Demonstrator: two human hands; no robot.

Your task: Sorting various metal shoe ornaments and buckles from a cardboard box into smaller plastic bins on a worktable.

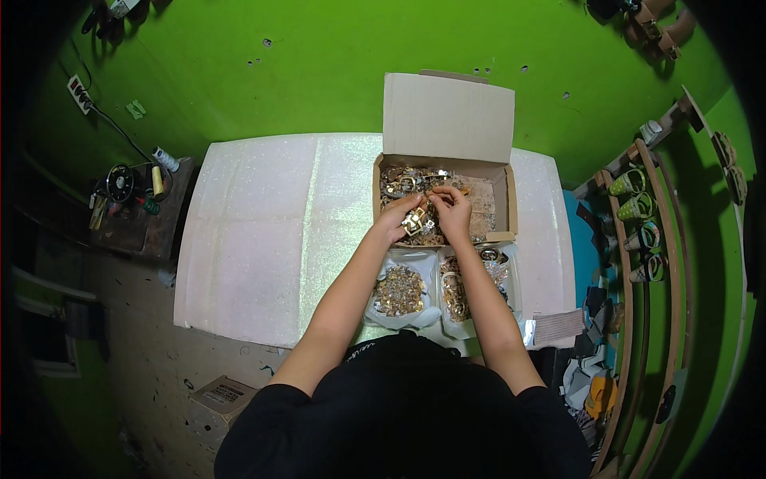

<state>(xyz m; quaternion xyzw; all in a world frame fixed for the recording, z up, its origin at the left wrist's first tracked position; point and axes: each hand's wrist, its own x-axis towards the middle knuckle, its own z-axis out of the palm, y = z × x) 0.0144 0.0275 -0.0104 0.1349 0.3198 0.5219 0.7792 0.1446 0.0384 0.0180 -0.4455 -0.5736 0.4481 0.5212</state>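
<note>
Over an open cardboard box (500, 238), my left hand (395, 219) and my right hand (453, 213) meet with their fingertips pinched close together. Whatever lies between the fingertips is too small to make out. A shiny gold square buckle (414, 222) shows right beside my left palm; whether the hand holds it or it lies in the box, I cannot tell. Mixed metal buckles and fittings (399, 182) heap up in the box's left part. Nearer to me stand a white tray of small gold and silver pieces (399, 291) and another tray of buckles (455, 297), partly hidden by my right forearm.
The box's raised lid (448, 116) leans near the green wall. A shimmering white cover (247, 231) spreads over the table. At right, a wooden rack (678, 271) holds sandals above fabric scraps (586, 375). Thread spools (163, 160) stand on a small table at left.
</note>
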